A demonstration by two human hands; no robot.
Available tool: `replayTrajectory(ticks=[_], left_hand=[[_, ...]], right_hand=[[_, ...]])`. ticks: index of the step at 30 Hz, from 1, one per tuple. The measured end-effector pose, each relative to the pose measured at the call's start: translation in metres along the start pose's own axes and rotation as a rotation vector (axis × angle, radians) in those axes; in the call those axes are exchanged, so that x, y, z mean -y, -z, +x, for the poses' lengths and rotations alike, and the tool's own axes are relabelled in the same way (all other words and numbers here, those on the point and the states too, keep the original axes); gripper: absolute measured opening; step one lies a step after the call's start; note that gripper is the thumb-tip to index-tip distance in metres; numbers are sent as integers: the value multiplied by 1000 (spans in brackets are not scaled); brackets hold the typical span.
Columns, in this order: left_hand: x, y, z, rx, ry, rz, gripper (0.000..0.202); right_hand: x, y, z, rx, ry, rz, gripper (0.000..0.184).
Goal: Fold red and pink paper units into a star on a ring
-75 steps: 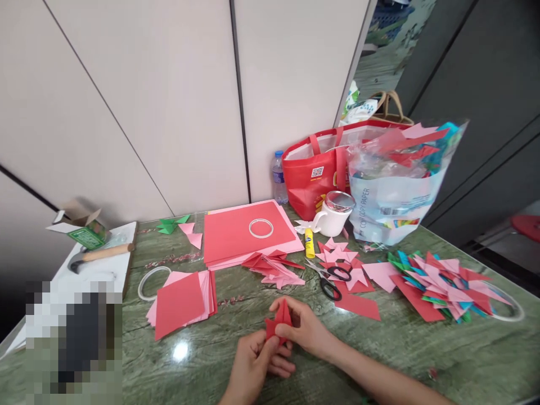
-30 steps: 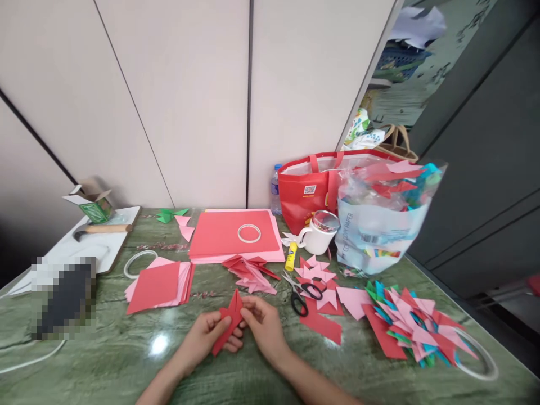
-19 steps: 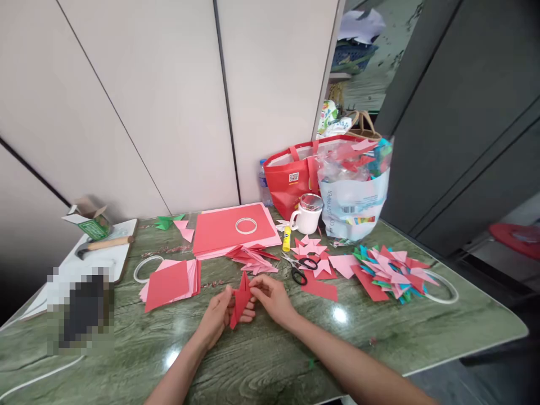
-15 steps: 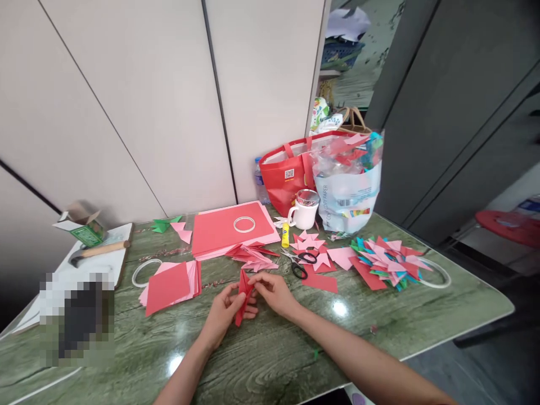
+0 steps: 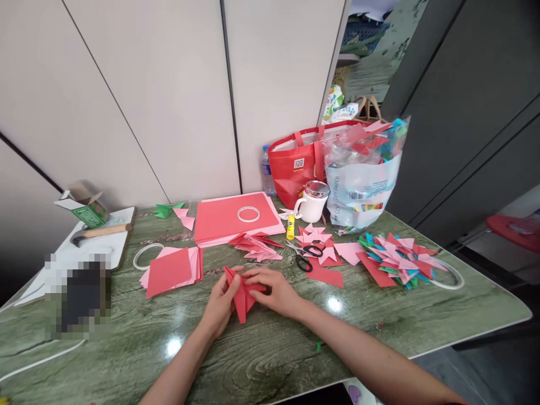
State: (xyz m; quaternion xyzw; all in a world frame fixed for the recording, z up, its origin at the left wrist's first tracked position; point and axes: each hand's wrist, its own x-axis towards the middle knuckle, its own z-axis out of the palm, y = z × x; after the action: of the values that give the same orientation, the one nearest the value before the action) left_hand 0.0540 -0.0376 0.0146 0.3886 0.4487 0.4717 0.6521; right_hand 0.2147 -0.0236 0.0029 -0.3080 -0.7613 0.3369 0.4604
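Observation:
Between my hands, above the table's front middle, is a folded piece of red paper [image 5: 241, 299] with pointed flaps. My left hand [image 5: 220, 301] is closed on its left side, thumb pressed on the front. On the right edge, my right hand [image 5: 270, 289] pinches a flap with thumb and fingers; some fingertips are hidden behind the paper. Just beyond lie folded red and pink paper pieces [image 5: 256, 247]. A stack of red and pink paper squares [image 5: 171, 271] is to the left of my hands. Black-handled scissors [image 5: 304, 256] rest to the right.
Large red sheets [image 5: 228, 219] carry a tape roll [image 5: 248, 214]. Behind are a glue stick [image 5: 291, 227], a white mug [image 5: 313, 202], a red bag [image 5: 291, 174] and a plastic bag [image 5: 358, 194]. Colourful folded pieces [image 5: 399, 259] lie right; a hammer [image 5: 101, 232] lies left.
The red paper has been spread from a narrow folded shape into wider flaps. My right hand has moved down along its right side. The camera view has shifted slightly.

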Motion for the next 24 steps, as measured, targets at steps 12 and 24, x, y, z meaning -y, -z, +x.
replayTrajectory(ticks=[12,24], left_hand=[[0,8,0,64,44,46,43],[5,3,2,-80,-31,127,27]], right_hand=[[-7,0,-2,-150,-157,-126,21],[-10,-10,-8,-168,-473,233,16]])
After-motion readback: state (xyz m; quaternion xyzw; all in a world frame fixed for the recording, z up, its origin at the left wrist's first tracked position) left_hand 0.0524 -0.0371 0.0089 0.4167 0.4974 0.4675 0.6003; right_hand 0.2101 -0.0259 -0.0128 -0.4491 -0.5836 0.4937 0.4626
